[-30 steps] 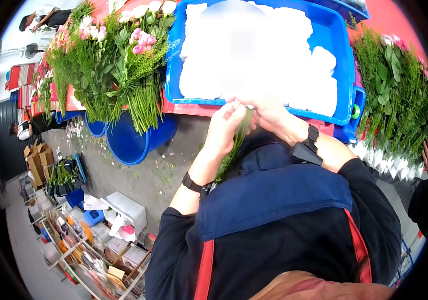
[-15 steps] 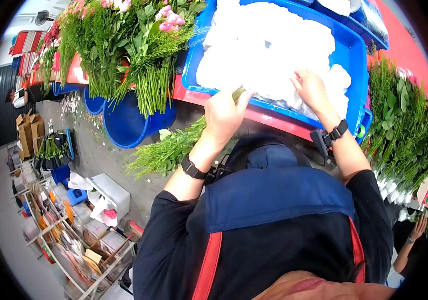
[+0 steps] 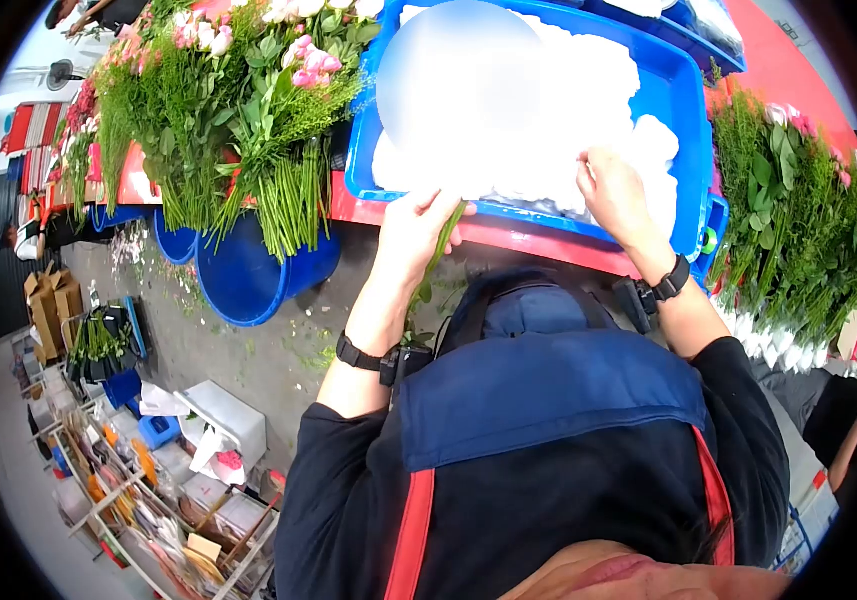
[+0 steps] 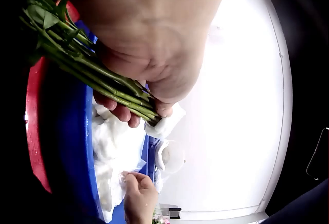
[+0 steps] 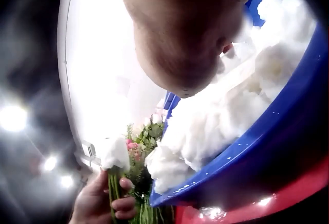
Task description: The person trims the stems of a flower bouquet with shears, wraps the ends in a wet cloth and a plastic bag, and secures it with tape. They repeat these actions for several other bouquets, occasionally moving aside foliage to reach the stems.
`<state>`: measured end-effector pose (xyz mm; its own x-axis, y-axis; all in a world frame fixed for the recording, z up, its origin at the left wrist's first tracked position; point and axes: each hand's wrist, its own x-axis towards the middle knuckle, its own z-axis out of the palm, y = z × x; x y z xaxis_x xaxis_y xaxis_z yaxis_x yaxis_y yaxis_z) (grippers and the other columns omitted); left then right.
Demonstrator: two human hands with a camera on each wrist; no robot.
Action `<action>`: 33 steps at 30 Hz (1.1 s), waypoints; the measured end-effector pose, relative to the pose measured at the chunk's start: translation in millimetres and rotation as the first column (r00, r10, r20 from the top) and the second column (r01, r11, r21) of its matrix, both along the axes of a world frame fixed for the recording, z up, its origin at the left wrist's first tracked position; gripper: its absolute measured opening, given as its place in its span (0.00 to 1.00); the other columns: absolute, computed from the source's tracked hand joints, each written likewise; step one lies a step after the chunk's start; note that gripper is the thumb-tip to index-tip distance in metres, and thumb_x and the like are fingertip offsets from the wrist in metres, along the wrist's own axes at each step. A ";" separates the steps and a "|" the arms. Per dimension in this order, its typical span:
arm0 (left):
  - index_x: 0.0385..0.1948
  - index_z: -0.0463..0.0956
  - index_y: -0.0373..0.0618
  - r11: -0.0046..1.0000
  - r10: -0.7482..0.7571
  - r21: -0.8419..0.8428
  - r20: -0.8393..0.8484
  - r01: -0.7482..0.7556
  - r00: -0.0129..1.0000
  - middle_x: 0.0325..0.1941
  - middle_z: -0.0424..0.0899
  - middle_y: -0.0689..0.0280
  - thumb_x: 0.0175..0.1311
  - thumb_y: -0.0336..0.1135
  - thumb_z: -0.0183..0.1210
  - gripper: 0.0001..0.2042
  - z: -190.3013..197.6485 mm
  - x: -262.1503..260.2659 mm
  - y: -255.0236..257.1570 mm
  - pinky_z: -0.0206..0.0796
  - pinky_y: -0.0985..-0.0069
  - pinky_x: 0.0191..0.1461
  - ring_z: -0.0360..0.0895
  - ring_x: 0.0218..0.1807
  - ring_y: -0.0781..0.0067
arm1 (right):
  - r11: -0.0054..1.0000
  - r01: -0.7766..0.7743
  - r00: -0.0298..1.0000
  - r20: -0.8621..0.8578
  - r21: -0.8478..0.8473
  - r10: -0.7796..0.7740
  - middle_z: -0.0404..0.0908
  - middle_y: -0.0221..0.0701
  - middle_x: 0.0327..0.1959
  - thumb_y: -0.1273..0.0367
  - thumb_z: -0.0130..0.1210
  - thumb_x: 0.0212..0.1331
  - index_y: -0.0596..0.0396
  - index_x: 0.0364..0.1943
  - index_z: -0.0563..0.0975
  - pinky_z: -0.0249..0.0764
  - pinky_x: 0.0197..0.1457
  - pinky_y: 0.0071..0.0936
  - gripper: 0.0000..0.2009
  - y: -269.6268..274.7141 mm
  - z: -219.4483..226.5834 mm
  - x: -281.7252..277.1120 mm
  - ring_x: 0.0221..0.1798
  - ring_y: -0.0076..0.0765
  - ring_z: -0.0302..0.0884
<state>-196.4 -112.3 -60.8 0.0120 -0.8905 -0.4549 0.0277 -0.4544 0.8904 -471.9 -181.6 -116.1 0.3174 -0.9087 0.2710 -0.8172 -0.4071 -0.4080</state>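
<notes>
My left hand (image 3: 408,238) grips a bunch of green flower stems (image 4: 110,86) in front of the tray's near edge. A wad of wet white cotton (image 5: 114,154) covers the cut ends, with the thumb and fingers close below it. Over the right part of the blue tray (image 3: 686,95) is my right hand (image 3: 618,198), its fingers bent toward the thumb. In the left wrist view its fingertips pinch a thin whitish piece (image 4: 124,178). White cotton wadding (image 3: 588,85) fills much of the tray, and the stems' leafy part hangs toward my body.
Bunches of pink and white flowers (image 3: 248,110) lie at the left end of the red table (image 3: 538,238), above blue buckets (image 3: 258,285). More bunches (image 3: 783,210) with white-wrapped ends lie at the right. Another person's arm (image 3: 853,440) shows at the right edge.
Both hands were together at the stem ends; the right hand has since moved away to the tray. The left hand keeps the bunch and has swung its leafy part in closer to my body.
</notes>
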 end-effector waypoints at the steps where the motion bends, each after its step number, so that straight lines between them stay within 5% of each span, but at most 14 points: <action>1: 0.35 0.78 0.39 1.000 -0.013 0.017 -0.022 0.014 1.000 0.26 0.83 0.65 0.68 0.40 0.55 0.12 -2.8 1.2 1.9 0.64 0.84 0.22 0.75 0.20 0.81 | 1.000 0.023 0.999 0.045 0.010 -0.023 0.78 0.41 0.32 0.72 0.56 0.55 0.60 0.37 0.76 0.74 0.39 0.37 0.07 0.5 5.4 3.1 0.36 0.46 0.77; 3: 0.36 0.77 0.39 0.999 -0.033 0.039 -0.087 0.036 0.996 0.23 0.81 0.66 0.68 0.41 0.56 0.12 -3.5 1.0 3.9 0.65 0.83 0.23 0.75 0.21 0.79 | 0.997 0.066 0.988 0.135 0.035 -0.071 0.79 0.39 0.32 0.74 0.55 0.55 0.61 0.38 0.76 0.75 0.39 0.32 0.08 3.5 15.1 10.8 0.35 0.40 0.79; 5: 0.37 0.76 0.39 0.997 -0.047 0.045 -0.171 0.056 0.984 0.22 0.78 0.67 0.68 0.41 0.56 0.12 0.7 -5.7 3.7 0.65 0.83 0.23 0.76 0.21 0.78 | 0.947 0.038 0.936 0.320 0.320 -0.146 0.80 0.40 0.32 0.74 0.54 0.55 0.61 0.40 0.77 0.75 0.41 0.32 0.09 3.3 8.9 21.0 0.35 0.39 0.80; 6: 0.37 0.76 0.39 0.995 -0.075 0.047 -0.176 0.084 0.982 0.22 0.79 0.67 0.68 0.41 0.56 0.12 1.3 -8.2 2.6 0.65 0.83 0.23 0.76 0.21 0.78 | 0.894 0.000 0.895 0.399 0.448 -0.200 0.81 0.40 0.32 0.74 0.54 0.54 0.61 0.41 0.78 0.76 0.41 0.32 0.10 2.9 6.6 26.5 0.35 0.39 0.80; 7: 0.37 0.76 0.39 0.993 -0.101 0.049 -0.180 0.112 0.978 0.22 0.79 0.67 0.68 0.41 0.56 0.12 1.7 -10.6 0.5 0.65 0.83 0.23 0.76 0.21 0.78 | 0.841 -0.079 0.839 0.491 0.535 -0.234 0.82 0.36 0.31 0.74 0.56 0.54 0.62 0.41 0.79 0.75 0.41 0.28 0.11 4.8 8.2 32.0 0.35 0.28 0.79; 10: 0.40 0.77 0.39 0.989 -0.139 0.019 -0.257 0.149 0.956 0.24 0.79 0.67 0.67 0.40 0.57 0.12 3.8 -20.2 -4.2 0.65 0.83 0.23 0.76 0.21 0.79 | 0.722 -0.266 0.723 0.628 0.639 -0.289 0.83 0.33 0.32 0.73 0.58 0.54 0.61 0.40 0.80 0.75 0.41 0.26 0.10 10.6 5.9 52.5 0.36 0.24 0.78; 11: 0.41 0.78 0.39 0.989 -0.135 0.018 -0.287 0.146 0.948 0.25 0.79 0.68 0.67 0.39 0.58 0.12 -0.4 -22.7 -6.3 0.64 0.83 0.23 0.75 0.21 0.80 | 0.762 -0.251 0.776 0.595 0.597 -0.211 0.83 0.31 0.33 0.72 0.59 0.54 0.60 0.39 0.81 0.75 0.42 0.25 0.10 13.5 6.6 59.8 0.37 0.23 0.78; 15: 0.42 0.79 0.38 0.996 -0.069 0.030 -0.312 0.082 0.947 0.26 0.80 0.68 0.64 0.38 0.60 0.12 -0.9 -19.5 -6.9 0.64 0.84 0.23 0.75 0.21 0.80 | 0.766 -0.281 0.696 0.672 0.578 -0.252 0.82 0.27 0.30 0.69 0.61 0.55 0.60 0.37 0.81 0.72 0.42 0.23 0.09 23.3 13.5 73.1 0.35 0.23 0.76; 18: 0.38 0.79 0.39 0.999 0.008 0.047 -0.260 0.004 0.966 0.24 0.80 0.66 0.65 0.38 0.60 0.11 -1.3 -3.3 -2.5 0.66 0.83 0.25 0.76 0.22 0.79 | 0.564 -0.348 0.706 0.605 0.749 -0.367 0.80 0.25 0.28 0.68 0.62 0.55 0.57 0.36 0.81 0.69 0.37 0.20 0.08 8.9 26.3 49.4 0.31 0.20 0.74; 25: 0.35 0.78 0.39 1.000 0.008 0.017 -0.273 -0.004 0.962 0.24 0.81 0.64 0.64 0.37 0.60 0.09 2.0 22.4 5.9 0.69 0.81 0.27 0.78 0.23 0.75 | 0.574 -0.503 0.517 0.758 0.645 -0.398 0.80 0.27 0.32 0.66 0.58 0.60 0.56 0.37 0.80 0.69 0.40 0.20 0.08 -0.6 46.0 47.0 0.34 0.22 0.75; 28: 0.38 0.76 0.40 0.999 -0.035 0.010 -0.345 0.041 0.938 0.25 0.81 0.65 0.64 0.36 0.61 0.10 4.2 19.2 3.5 0.69 0.81 0.27 0.79 0.24 0.74 | 0.481 -0.624 0.441 0.785 0.616 -0.435 0.80 0.29 0.35 0.67 0.57 0.61 0.57 0.38 0.80 0.71 0.42 0.21 0.08 3.0 49.1 53.9 0.38 0.24 0.76; 31: 0.39 0.75 0.40 1.000 -0.020 0.002 -0.427 0.023 0.904 0.27 0.80 0.66 0.64 0.37 0.61 0.10 2.2 4.0 -1.3 0.69 0.81 0.27 0.79 0.24 0.74 | 0.484 -0.678 0.277 0.803 0.552 -0.528 0.81 0.29 0.35 0.66 0.56 0.62 0.57 0.39 0.79 0.72 0.44 0.22 0.09 21.2 58.3 72.5 0.39 0.25 0.77; 33: 0.39 0.75 0.41 1.000 0.003 -0.006 -0.495 -0.007 0.869 0.27 0.80 0.67 0.64 0.37 0.60 0.10 -0.1 -0.5 -4.4 0.69 0.81 0.26 0.79 0.24 0.75 | 0.550 -0.583 0.431 0.801 0.598 -0.415 0.81 0.29 0.37 0.64 0.56 0.63 0.58 0.41 0.79 0.74 0.46 0.24 0.11 23.7 60.1 75.2 0.39 0.25 0.78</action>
